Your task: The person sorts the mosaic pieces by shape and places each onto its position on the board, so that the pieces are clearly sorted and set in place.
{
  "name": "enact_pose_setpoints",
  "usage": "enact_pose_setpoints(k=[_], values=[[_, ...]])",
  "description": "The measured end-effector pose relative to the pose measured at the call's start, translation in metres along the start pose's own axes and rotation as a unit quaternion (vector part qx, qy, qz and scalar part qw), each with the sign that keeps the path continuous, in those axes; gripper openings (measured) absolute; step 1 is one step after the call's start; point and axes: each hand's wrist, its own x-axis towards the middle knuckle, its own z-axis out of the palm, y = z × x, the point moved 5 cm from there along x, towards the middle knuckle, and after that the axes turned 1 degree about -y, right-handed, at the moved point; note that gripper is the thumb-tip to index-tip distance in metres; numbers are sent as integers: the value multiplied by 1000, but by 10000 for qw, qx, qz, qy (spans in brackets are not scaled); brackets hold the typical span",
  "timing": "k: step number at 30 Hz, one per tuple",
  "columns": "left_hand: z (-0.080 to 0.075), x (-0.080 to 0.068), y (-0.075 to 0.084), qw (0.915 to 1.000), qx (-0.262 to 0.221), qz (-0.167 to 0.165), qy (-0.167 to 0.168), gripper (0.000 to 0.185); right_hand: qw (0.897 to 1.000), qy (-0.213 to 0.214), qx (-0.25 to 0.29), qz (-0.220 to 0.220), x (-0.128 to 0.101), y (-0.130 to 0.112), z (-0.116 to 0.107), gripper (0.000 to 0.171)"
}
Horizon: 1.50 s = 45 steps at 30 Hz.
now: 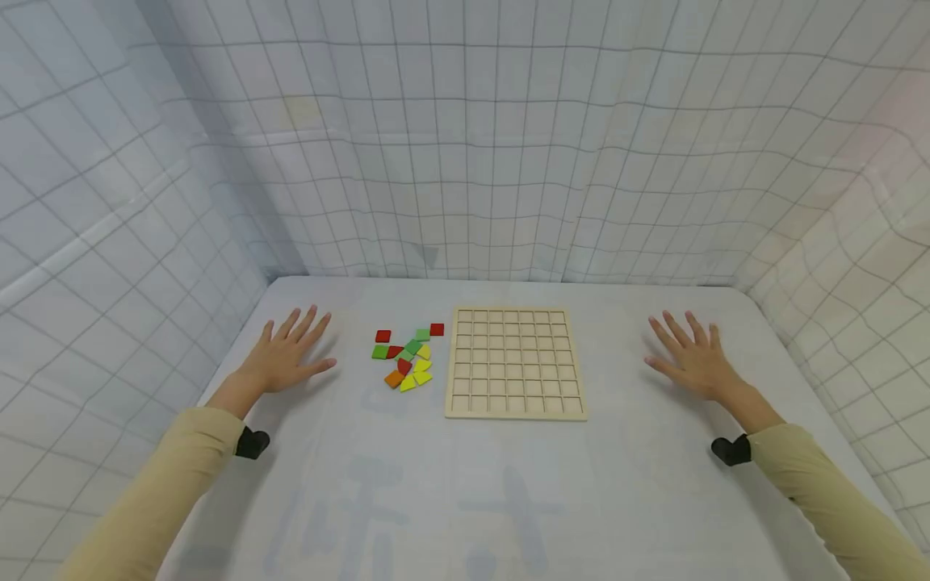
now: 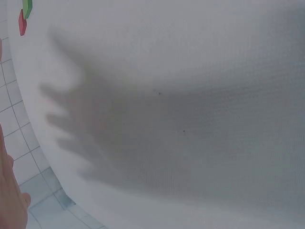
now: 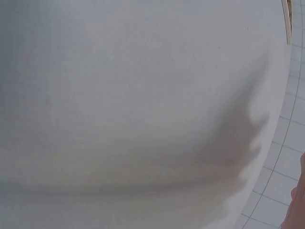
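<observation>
My left hand [image 1: 282, 361] is held palm down over the left side of the table, fingers spread and nothing in them. Over the right side, my right hand [image 1: 693, 361] is spread the same way and holds nothing. Between them lies a pale wooden grid board [image 1: 515, 363] with square cells that hold no pieces. Left of the board are several small flat pieces: red squares [image 1: 383, 336], green squares [image 1: 380, 352], an orange square [image 1: 395, 378] and yellow pieces [image 1: 423, 377] with a curved edge. Each wrist view shows mostly the hand's shadow, with part of the hand at the edge.
A white cloth covers the table [image 1: 407, 484]. White curtains with a grey grid [image 1: 465, 161] hang behind it and at both sides. Black wrist mounts [image 1: 252, 443] sit at the sleeve ends. In the right wrist view the board's edge [image 3: 287, 21] shows at the top corner.
</observation>
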Motion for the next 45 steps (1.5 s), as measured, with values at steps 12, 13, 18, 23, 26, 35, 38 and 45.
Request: enact_pose_setpoints(k=[12,13,18,23,26,35,38,45], values=[[-4,17,13,9998,-157,35,107,78,9856,1468,-675,-505,-1,-26,-13,74],[-3,19,14,9998,-192,30,100,77,9842,1541,-673,-548,-2,-29,-12,73],[3,27,20,9992,-391,-49,-16,75,9840,1559,-523,-687,-4,-44,-5,72],[10,39,35,9992,-358,77,147,68,9864,1344,-462,-826,-7,-58,12,75],[12,46,43,9986,-419,137,299,62,9864,1253,-420,-979,-7,-67,19,77],[0,78,64,9963,-705,188,461,51,9889,743,-211,-1272,5,-96,21,79],[-3,86,71,9938,-889,278,614,44,9869,589,-229,-1486,8,-107,25,76],[3,104,88,9868,-1497,200,585,37,9745,532,-86,-2180,10,-126,29,69]])
